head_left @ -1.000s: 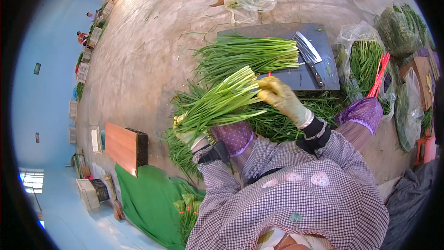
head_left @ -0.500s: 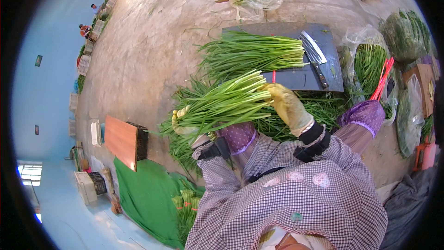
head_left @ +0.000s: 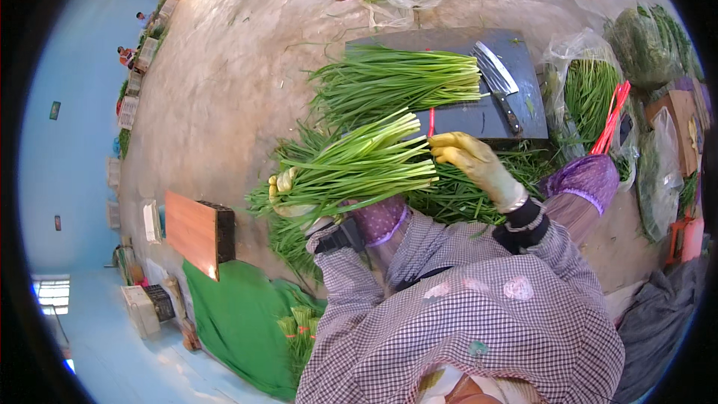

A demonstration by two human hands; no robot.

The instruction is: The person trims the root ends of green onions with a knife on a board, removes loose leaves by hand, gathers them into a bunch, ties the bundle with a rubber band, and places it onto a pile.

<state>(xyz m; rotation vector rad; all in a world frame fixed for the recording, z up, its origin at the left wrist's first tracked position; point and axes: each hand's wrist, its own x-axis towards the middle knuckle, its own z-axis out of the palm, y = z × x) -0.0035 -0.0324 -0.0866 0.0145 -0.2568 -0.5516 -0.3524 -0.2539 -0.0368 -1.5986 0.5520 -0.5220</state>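
Note:
My left hand (head_left: 282, 182), in a pale yellow glove, is wrapped round a bunch of long green chives (head_left: 359, 166), their pale cut ends pointing right. Just right of those ends is my gloved right hand (head_left: 479, 168), fingers stretched toward the stems and nothing in its grasp. Beyond, a larger heap of chives (head_left: 404, 78) lies across a dark board (head_left: 532, 116). A cleaver (head_left: 496, 75) with a black handle rests on the board, right of the heap. Loose chives (head_left: 464, 198) lie below my hands. A red strip (head_left: 431, 121) shows at the board's near edge.
Red strips (head_left: 612, 121) stand by my right knee, beside a clear plastic bag of chives (head_left: 587, 101). At the left are a brown panel (head_left: 193, 233) against a black crate and a green cloth (head_left: 228, 329). Tied bundles (head_left: 303, 329) lie near that cloth.
My right hand has drawn slightly away from the stem ends, and its fingers have straightened. My left hand still holds the bunch. The whole view has shifted a little.

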